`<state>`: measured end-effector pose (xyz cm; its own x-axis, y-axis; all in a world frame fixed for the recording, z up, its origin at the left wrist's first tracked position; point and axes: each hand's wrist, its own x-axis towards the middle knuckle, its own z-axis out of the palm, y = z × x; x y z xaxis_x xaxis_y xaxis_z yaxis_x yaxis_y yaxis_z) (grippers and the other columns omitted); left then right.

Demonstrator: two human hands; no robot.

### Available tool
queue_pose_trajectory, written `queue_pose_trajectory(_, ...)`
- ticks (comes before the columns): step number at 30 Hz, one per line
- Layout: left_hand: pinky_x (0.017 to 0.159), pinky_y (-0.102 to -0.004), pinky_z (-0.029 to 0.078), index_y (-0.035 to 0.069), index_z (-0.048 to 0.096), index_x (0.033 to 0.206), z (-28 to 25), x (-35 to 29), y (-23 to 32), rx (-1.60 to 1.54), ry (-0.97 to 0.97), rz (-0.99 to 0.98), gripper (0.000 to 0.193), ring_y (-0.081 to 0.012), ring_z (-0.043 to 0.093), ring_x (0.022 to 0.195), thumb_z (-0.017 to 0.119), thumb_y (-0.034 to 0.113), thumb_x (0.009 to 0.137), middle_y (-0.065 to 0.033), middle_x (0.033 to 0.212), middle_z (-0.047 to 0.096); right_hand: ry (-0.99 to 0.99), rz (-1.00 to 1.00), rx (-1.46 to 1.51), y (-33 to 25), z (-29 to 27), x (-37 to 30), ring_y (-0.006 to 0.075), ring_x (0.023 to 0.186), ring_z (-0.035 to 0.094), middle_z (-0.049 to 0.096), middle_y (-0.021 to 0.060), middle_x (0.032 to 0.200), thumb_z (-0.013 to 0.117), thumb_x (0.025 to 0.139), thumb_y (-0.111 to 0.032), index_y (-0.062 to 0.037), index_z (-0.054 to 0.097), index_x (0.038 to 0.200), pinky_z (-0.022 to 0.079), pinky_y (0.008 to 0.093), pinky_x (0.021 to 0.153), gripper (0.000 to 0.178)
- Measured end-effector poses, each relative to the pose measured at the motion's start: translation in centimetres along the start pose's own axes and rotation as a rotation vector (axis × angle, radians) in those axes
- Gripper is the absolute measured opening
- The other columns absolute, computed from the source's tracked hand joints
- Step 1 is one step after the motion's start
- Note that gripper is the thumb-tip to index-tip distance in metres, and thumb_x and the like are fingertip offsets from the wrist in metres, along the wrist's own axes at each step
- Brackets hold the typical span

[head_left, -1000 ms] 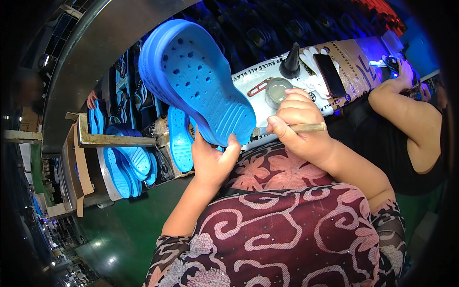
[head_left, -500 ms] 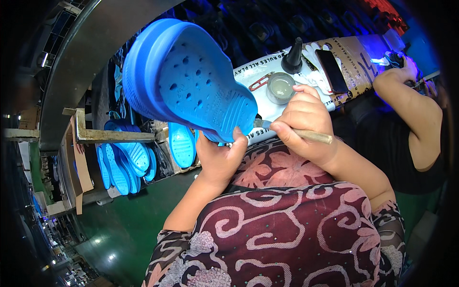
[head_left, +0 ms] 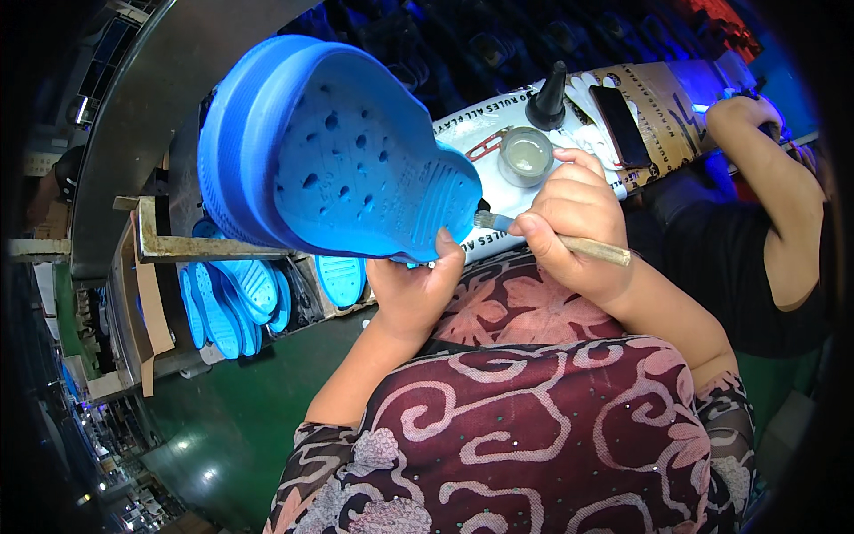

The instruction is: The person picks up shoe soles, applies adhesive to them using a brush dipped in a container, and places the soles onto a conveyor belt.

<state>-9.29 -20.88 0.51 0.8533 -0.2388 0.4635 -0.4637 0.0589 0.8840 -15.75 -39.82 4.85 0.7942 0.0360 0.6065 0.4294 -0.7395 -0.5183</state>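
I see the bright-blue perforated foam-like shoe sole (head_left: 347, 169), left of the round clear cup (head_left: 526, 157), has swung its toe further left, seemingly presenting its heel to the wooden-handled brush (head_left: 601, 251) on the cup's near side. The left hand (head_left: 410, 295) pinches that heel; the right hand (head_left: 578, 224), the brush.

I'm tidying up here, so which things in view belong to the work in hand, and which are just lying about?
In use:
blue sole, in the left hand
brush, in the right hand
small cup with pale contents, probably

Apparently lying about:
dark phone
black cone-shaped thing
white fabric beside the phone
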Motion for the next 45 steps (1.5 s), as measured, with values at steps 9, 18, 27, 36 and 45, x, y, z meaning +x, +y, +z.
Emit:
queue_pose_trajectory(9, 0.072, -0.0302, 0.050, -0.005, 0.060, 0.100, 0.2, -0.2, -0.3, 0.049, -0.005, 0.088, 0.028, -0.0197, 0.063, 0.080, 0.065, -0.004, 0.073, -0.0118, 0.093, 0.064, 0.027, 0.036, 0.019, 0.1, -0.9, -0.4, 0.0215, 0.062, 0.053, 0.055, 0.0021, 0.060, 0.065, 0.081, -0.016, -0.0101, 0.063, 0.063, 0.039, 0.0386, 0.089, 0.019)
queue_pose_trajectory(18, 0.100, -0.0388, 0.042, -0.005, 0.038, 0.131, -0.5, 0.3, -0.1, 0.307, -0.293, 0.210, 0.055, -0.0264, 0.054, 0.114, 0.057, -0.004, 0.080, -0.0167, 0.124, 0.053, 0.059, -0.045, -0.058, 0.4, -0.7, -0.4, 0.0206, 0.062, 0.052, 0.053, 0.0007, 0.060, 0.069, 0.077, -0.014, -0.0106, 0.064, 0.064, 0.039, 0.0379, 0.087, 0.014)
queue_pose_trajectory(27, 0.096, -0.0381, 0.044, -0.005, 0.038, 0.130, -0.1, 3.2, 4.2, -0.040, 0.001, -0.237, 0.057, -0.0257, 0.058, 0.108, 0.064, 0.002, 0.080, -0.0182, 0.121, 0.055, 0.161, 0.051, -0.018, 3.0, -3.5, -1.5, 0.0249, 0.058, 0.050, 0.052, 0.0051, 0.058, 0.063, 0.078, -0.008, -0.0077, 0.059, 0.059, 0.036, 0.0351, 0.066, 0.020)
queue_pose_trajectory(36, 0.040, -0.0260, 0.052, -0.005, 0.022, 0.140, 7.6, 12.3, 12.1, -0.467, -0.960, -0.645, 0.082, -0.0185, 0.064, 0.055, 0.068, 0.012, 0.074, -0.0189, 0.099, 0.061, 0.252, 0.241, -0.003, 5.5, -7.1, -5.7, 0.0264, 0.059, 0.054, 0.055, 0.0053, 0.058, 0.065, 0.081, -0.011, -0.0090, 0.060, 0.058, 0.043, 0.0393, 0.077, 0.024)
queue_pose_trajectory(45, 0.093, -0.0347, 0.053, -0.002, 0.023, 0.144, 29.1, 27.5, 17.1, -0.949, -0.729, -0.575, 0.067, -0.0344, 0.060, 0.111, 0.056, 0.028, 0.094, -0.0302, 0.126, 0.052, 0.363, 0.328, 0.045, 7.3, -9.5, -7.4, 0.0252, 0.061, 0.057, 0.061, 0.0049, 0.060, 0.061, 0.087, -0.015, -0.0096, 0.066, 0.061, 0.042, 0.0372, 0.076, 0.027)
